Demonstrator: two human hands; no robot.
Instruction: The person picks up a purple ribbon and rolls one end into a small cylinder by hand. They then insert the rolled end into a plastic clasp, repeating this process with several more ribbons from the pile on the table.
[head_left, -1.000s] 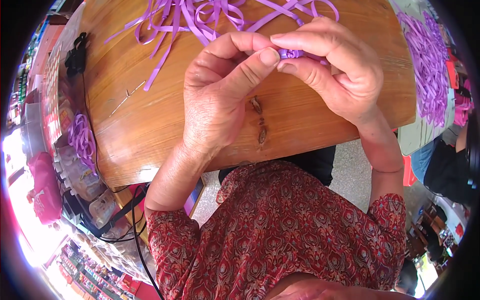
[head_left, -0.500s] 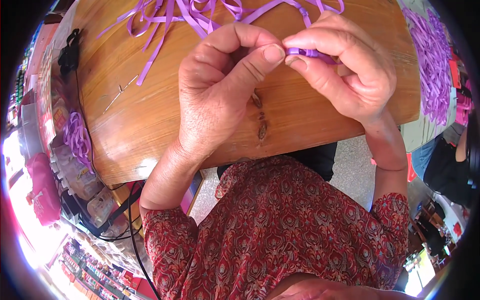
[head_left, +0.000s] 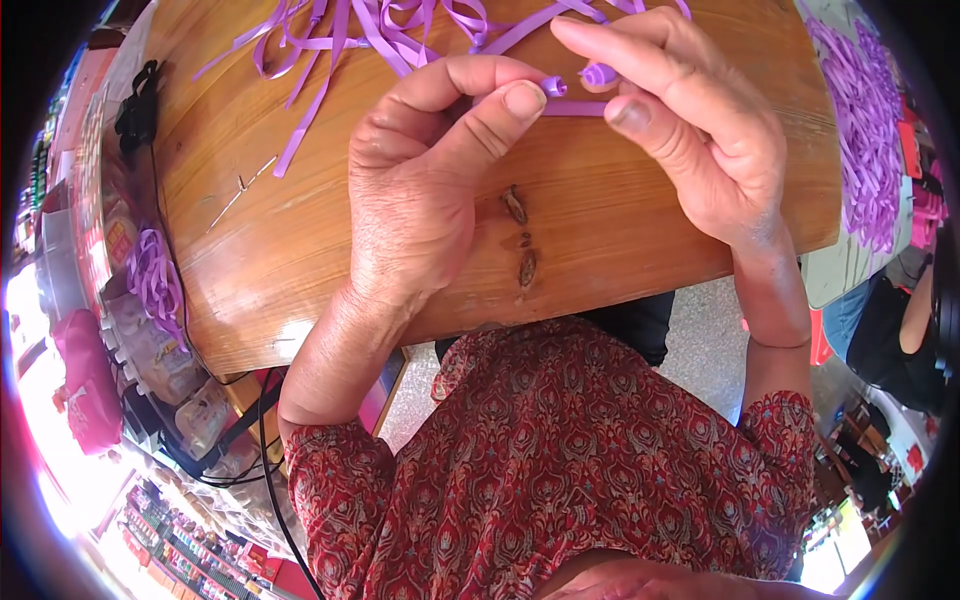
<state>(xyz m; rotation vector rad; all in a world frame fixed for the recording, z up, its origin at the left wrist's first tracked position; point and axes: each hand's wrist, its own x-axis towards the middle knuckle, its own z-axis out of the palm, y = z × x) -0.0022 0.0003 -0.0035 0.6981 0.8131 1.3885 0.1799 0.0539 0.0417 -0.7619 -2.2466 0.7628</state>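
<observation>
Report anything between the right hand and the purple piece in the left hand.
By the right hand, a second purple piece faces the pinched piece; a purple ribbon spans the gap lower down. Nothing else visible intervenes.

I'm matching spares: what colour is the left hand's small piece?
The small piece is purple, clearest in the head view.

Over to the left I see a pink pouch [head_left: 88,380] and, near the wooden surface [head_left: 620,210], a black cable [head_left: 263,430].
</observation>
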